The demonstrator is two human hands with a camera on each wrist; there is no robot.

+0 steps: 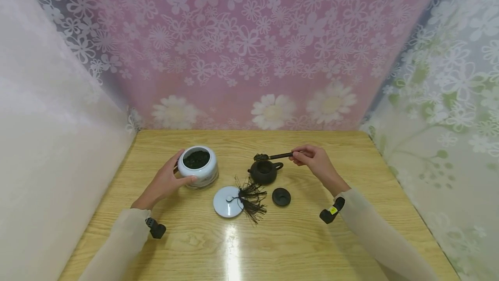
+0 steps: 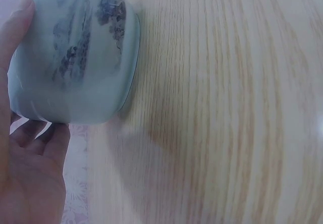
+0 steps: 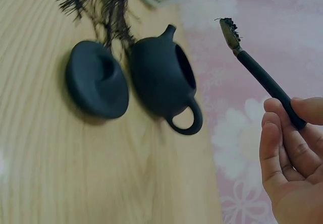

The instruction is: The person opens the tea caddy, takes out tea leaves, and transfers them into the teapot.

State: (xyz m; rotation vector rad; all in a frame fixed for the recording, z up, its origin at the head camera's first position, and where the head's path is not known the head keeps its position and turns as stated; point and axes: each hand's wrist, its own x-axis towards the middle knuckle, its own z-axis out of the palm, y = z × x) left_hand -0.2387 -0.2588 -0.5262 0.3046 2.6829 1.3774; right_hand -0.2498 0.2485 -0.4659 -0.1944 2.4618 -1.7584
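My left hand (image 1: 165, 184) grips a white porcelain tea jar (image 1: 205, 177) by its side, thumb near the front and fingers around the back. Dark tea leaves (image 1: 196, 159) show inside its open mouth; the left wrist view shows a painted landscape on its wall (image 2: 91, 42). Between thumb and fingers, my right hand (image 1: 317, 165) pinches the dark handle of a tea scoop (image 3: 265, 80). Its small bowl carries a heap of dark leaves (image 1: 260, 157). In the head view the scoop's loaded end overlaps the area just above a lidless black teapot (image 1: 263, 176), whose handle points right.
The jar's pale lid (image 1: 224, 206) lies in front of the jar, with a dark stringy tassel (image 1: 253, 198) spread at its right. A round black teapot lid (image 1: 281, 197) rests before the teapot. Flowered cloth (image 1: 249, 47) hangs behind the wooden table (image 1: 296, 246), with pale walls either side.
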